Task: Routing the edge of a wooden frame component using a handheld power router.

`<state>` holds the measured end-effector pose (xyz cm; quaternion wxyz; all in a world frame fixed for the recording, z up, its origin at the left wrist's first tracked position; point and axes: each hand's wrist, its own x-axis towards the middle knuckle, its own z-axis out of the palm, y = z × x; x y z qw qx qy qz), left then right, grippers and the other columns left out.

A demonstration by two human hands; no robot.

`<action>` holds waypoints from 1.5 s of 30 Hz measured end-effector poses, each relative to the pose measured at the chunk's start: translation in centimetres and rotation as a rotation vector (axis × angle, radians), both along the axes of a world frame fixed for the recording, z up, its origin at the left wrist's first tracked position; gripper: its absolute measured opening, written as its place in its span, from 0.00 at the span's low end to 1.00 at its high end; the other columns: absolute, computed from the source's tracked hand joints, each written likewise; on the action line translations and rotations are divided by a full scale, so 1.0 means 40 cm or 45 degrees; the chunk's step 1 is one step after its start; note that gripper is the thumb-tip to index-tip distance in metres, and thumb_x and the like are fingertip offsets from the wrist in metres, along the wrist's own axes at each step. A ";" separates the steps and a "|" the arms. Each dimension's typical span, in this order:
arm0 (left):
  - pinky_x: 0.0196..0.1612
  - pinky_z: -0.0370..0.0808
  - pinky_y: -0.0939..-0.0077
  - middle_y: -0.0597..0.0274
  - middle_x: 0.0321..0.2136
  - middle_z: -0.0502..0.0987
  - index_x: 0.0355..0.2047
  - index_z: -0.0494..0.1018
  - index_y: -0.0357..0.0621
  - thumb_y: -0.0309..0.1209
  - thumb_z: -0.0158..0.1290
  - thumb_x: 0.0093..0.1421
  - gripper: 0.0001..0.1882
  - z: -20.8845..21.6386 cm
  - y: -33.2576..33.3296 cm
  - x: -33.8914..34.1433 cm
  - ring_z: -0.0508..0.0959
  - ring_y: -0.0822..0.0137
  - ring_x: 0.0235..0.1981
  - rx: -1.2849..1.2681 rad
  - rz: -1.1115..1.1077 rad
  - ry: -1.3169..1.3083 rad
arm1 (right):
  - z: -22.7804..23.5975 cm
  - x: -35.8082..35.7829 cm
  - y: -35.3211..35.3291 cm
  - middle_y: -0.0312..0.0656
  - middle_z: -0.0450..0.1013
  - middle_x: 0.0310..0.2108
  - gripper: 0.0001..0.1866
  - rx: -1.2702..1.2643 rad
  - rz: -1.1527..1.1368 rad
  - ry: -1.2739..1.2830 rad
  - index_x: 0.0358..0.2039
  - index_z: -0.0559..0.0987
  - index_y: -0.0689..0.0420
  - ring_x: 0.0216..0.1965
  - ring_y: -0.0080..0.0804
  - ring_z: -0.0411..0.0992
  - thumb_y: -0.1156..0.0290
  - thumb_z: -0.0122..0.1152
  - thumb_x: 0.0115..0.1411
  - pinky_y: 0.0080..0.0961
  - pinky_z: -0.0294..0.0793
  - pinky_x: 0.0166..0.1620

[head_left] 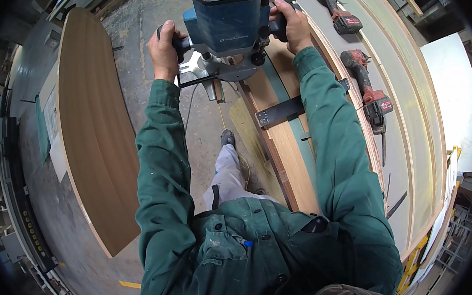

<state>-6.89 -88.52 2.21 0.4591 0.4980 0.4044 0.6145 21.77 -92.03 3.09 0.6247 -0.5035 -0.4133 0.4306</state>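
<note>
A large blue plunge router [232, 28] stands at the top of the head view. My left hand [164, 52] is wrapped round its left black side handle [183, 45]. Round the opposite handle [278, 29], my right hand [294, 27] is closed. The router's metal base [235, 69] sits at the left edge of a long wooden panel [290, 165] and partly overhangs it. The bit and the spot where it meets the wood are hidden. Across the panel, near my right forearm, lies a black metal plate [280, 112] with small holes.
Two red and black cordless drills [342, 17] [365, 82] lie on the bench right of the panel. Long framed panels [418, 133] extend along the right. At left leans a curved brown wooden panel [94, 136]. A yellow cord [240, 157] runs over the floor by my foot.
</note>
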 end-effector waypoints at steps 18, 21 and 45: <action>0.30 0.73 0.76 0.61 0.22 0.75 0.25 0.72 0.39 0.43 0.52 0.61 0.18 0.001 -0.008 0.006 0.77 0.69 0.24 -0.009 0.042 -0.003 | -0.005 0.017 0.022 0.41 0.76 0.25 0.26 0.009 0.063 -0.005 0.32 0.79 0.59 0.23 0.25 0.74 0.45 0.60 0.55 0.20 0.71 0.21; 0.30 0.72 0.76 0.61 0.22 0.76 0.25 0.72 0.39 0.43 0.52 0.61 0.18 0.003 -0.014 0.008 0.77 0.69 0.24 -0.060 0.062 0.013 | -0.005 0.021 0.027 0.41 0.78 0.25 0.26 0.004 0.083 -0.002 0.32 0.79 0.60 0.23 0.23 0.75 0.44 0.60 0.55 0.18 0.70 0.21; 0.31 0.71 0.75 0.61 0.21 0.75 0.25 0.72 0.37 0.42 0.51 0.62 0.18 -0.003 -0.030 0.037 0.76 0.70 0.24 -0.003 0.116 -0.036 | 0.010 0.044 0.040 0.39 0.75 0.25 0.24 0.001 0.189 -0.006 0.32 0.79 0.58 0.23 0.25 0.73 0.46 0.59 0.57 0.22 0.70 0.21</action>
